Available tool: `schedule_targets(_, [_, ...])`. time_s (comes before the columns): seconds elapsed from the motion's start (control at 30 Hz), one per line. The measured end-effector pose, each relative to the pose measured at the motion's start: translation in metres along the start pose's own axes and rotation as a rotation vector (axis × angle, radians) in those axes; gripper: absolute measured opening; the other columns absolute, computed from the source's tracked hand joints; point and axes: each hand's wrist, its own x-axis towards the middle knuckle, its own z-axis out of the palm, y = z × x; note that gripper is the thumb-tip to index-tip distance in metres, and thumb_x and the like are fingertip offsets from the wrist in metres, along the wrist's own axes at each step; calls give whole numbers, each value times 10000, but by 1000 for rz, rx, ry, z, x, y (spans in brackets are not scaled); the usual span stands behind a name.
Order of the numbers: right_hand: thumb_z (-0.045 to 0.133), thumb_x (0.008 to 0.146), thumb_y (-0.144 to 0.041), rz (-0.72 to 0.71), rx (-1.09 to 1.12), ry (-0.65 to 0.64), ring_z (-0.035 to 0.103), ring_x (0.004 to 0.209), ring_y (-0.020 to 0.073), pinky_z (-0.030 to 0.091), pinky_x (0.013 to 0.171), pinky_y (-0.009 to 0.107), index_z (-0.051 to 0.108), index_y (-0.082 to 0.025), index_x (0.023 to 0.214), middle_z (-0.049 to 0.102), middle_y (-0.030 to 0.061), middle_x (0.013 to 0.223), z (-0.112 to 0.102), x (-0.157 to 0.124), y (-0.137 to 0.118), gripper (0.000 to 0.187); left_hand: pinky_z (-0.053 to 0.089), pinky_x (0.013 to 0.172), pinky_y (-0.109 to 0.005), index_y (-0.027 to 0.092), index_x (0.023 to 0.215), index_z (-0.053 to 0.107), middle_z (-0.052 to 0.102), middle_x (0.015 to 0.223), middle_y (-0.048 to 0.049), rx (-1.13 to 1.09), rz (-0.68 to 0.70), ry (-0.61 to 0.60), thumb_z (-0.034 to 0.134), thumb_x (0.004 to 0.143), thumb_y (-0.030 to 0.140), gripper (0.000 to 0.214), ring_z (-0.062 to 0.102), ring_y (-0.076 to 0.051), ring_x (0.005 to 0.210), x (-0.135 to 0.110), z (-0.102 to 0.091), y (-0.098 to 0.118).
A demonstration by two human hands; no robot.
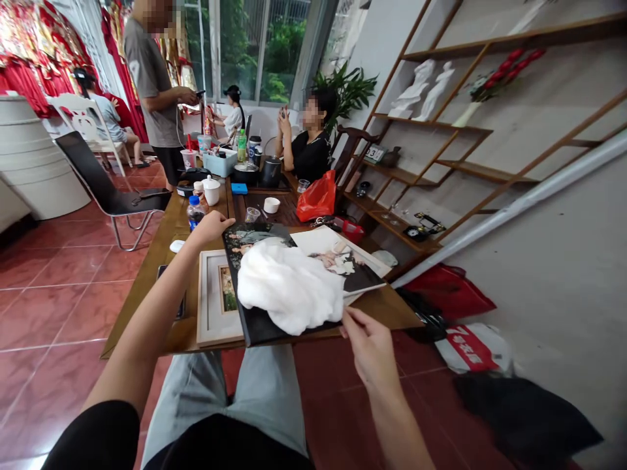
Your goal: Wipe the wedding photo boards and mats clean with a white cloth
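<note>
A dark photo panel [259,329] lies tilted over the table's near end, with part of a printed picture showing at its far edge. On it rests a bunched, soft white wad [289,284], like cotton or cloth, hiding most of the surface. My left hand [215,228] is closed at the panel's far left corner. Its near right corner is pinched between the thumb and fingers of my right hand [369,343]. Partly under the panel sits a pale framed picture [208,307]. To its right, another photo print [343,258] shows.
A blue-capped bottle [194,212], a white lidded cup [211,190] and a red plastic bag [317,197] stand farther up the wooden table [142,313]. One person sits at the far end; another stands at left. Wooden shelves [441,124] line the right wall; bags lie below.
</note>
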Motion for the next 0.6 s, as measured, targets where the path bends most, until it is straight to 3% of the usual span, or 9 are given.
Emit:
schedule_targets(0.27, [726, 803, -567, -13, -16, -30, 681, 716, 227, 555, 628, 334, 808, -145, 943, 751, 92, 784, 30, -29, 26, 451, 487, 763, -286, 147, 746, 741, 768, 844, -134, 11, -87, -46, 533, 985, 545, 509, 693, -226, 795, -8, 27, -34])
schedule_targets(0.43, [708, 825, -588, -62, -47, -21, 717, 866, 257, 591, 773, 383, 799, -160, 930, 777, 134, 941, 38, -35, 34, 450, 508, 780, -284, 147, 805, 762, 788, 912, -148, 21, -112, -66, 510, 992, 571, 528, 720, -237, 821, -8, 42, -45])
schedule_targets(0.6, [683, 869, -554, -109, -99, -39, 688, 852, 238, 577, 756, 355, 801, -176, 895, 738, 118, 908, 40, -41, 31, 397, 522, 833, -284, 153, 876, 767, 797, 985, -154, 7, -131, -76, 498, 999, 581, 520, 740, -256, 903, -5, 50, -52])
